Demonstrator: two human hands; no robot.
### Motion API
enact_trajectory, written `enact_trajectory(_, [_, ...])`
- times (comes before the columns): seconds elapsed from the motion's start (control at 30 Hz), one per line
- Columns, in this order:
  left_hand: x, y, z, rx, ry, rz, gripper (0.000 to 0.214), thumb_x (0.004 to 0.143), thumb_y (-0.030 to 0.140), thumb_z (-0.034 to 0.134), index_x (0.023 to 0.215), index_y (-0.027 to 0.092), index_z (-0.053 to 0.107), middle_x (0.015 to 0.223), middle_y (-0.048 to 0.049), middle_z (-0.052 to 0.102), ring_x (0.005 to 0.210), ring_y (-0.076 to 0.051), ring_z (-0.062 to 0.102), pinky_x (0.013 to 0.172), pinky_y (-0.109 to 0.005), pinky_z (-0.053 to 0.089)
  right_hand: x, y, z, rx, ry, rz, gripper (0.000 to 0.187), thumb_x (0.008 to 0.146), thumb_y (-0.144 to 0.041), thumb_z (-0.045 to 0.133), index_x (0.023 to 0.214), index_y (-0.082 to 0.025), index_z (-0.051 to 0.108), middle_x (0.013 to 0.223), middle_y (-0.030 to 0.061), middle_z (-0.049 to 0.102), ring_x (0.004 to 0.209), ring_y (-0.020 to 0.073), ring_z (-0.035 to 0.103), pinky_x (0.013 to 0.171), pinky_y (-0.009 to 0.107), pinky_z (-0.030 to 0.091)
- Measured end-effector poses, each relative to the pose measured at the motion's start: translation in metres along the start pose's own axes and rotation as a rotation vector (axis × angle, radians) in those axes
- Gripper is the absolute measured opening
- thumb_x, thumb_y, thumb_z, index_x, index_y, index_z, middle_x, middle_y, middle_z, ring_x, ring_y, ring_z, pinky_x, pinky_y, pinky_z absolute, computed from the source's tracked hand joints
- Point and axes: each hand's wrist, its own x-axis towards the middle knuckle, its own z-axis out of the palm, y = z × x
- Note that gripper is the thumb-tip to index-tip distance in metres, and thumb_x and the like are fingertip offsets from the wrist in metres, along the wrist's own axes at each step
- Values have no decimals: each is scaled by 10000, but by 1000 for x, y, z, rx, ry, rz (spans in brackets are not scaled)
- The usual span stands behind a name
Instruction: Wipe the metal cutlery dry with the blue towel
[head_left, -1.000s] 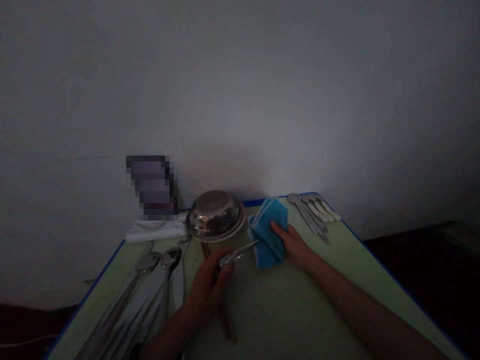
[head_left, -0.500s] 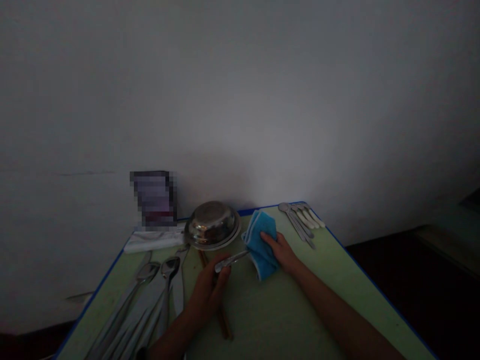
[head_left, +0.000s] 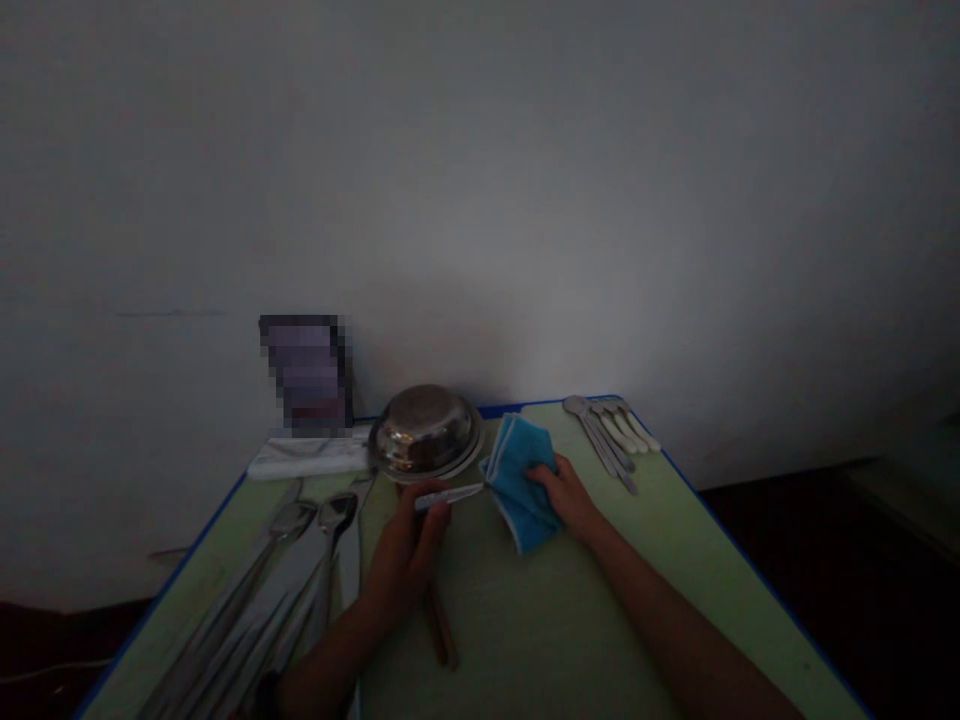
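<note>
My left hand (head_left: 405,555) is closed round the silver handle (head_left: 463,493) of a piece of metal cutlery. Its far end disappears into a folded blue cloth (head_left: 521,485) with pale edging, so its kind cannot be made out. The cloth is pinched in my right hand (head_left: 568,497), thumb on the near face, fingers mostly hidden behind. Both hands are above the light green table (head_left: 525,640). Beneath my left hand lie brown chopsticks (head_left: 442,635), partly covered by it.
An upturned metal bowl (head_left: 427,425) stands at the back by the wall. Large spoons (head_left: 334,515) and other long metal cutlery spread over the left side. Smaller spoons (head_left: 600,440) and white-handled cutlery (head_left: 626,430) lie back right. A blurred dark panel (head_left: 307,375) stands behind a white bundle (head_left: 311,455).
The handle in my left hand has turned to lie flatter and shifted slightly left. My right hand still grips the cloth around its far end. The view has tilted slightly.
</note>
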Motion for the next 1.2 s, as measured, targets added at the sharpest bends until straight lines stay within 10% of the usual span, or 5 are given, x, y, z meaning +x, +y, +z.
enact_trajectory(0.77, [-1, 6, 6, -8, 32, -41, 257, 882, 349, 379, 1059, 191, 477, 713, -6, 573, 684, -187, 589, 631, -289, 470, 8, -4, -5, 163, -333, 35, 250, 638, -299, 686, 854, -174, 666, 824, 26, 707, 759, 188, 639, 808, 358, 474])
enact_trajectory(0.93, [3, 0, 8, 32, -51, -15, 301, 893, 358, 355, 1123, 190, 452, 1022, -82, 606, 954, -223, 586, 763, -319, 479, 8, -1, -3, 172, -296, -45, 357, 684, -426, 664, 928, -166, 658, 891, 48, 706, 809, 194, 642, 822, 356, 475])
enact_trajectory(1.2, [1, -1, 10, 44, -225, 38, 225, 872, 362, 443, 963, 209, 582, 862, -24, 667, 788, -197, 621, 699, -288, 480, 6, 4, -3, 16, -95, -149, 370, 739, -523, 569, 808, -171, 660, 773, 15, 687, 746, 199, 606, 784, 336, 452])
